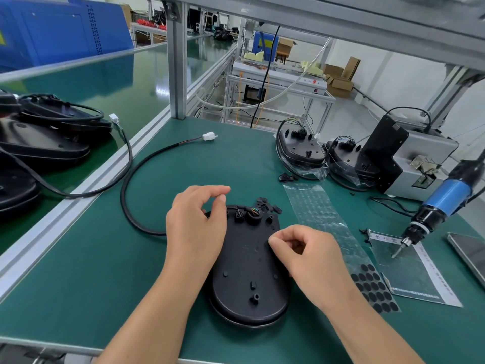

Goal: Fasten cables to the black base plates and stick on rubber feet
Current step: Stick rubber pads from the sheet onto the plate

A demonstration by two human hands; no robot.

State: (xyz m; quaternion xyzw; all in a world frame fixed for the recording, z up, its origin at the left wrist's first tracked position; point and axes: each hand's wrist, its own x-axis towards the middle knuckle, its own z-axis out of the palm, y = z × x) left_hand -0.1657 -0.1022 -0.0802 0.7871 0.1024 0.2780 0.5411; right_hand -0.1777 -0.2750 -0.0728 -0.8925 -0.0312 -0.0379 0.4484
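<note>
A black oval base plate (pixel 246 269) lies on the green mat in front of me. Its black cable (pixel 131 179) loops from the plate's far end out to a white connector (pixel 210 135). My left hand (pixel 195 224) rests over the plate's far left edge with fingers loosely curled; thumb and forefinger are apart and hold nothing I can see. My right hand (pixel 307 256) is curled at the plate's right edge, thumb and forefinger tips together on the surface; what they pinch is hidden. A clear sheet (pixel 322 222) with black rubber feet (pixel 372 287) at its near end lies to the right.
Small black clips (pixel 267 204) lie by the plate's far end. A blue electric screwdriver (pixel 443 200) hangs at right above a paper sheet (pixel 412 271). Behind it stands a grey screw feeder (pixel 414 164). More plates (pixel 301 151) sit at back right, others (pixel 39 143) at left.
</note>
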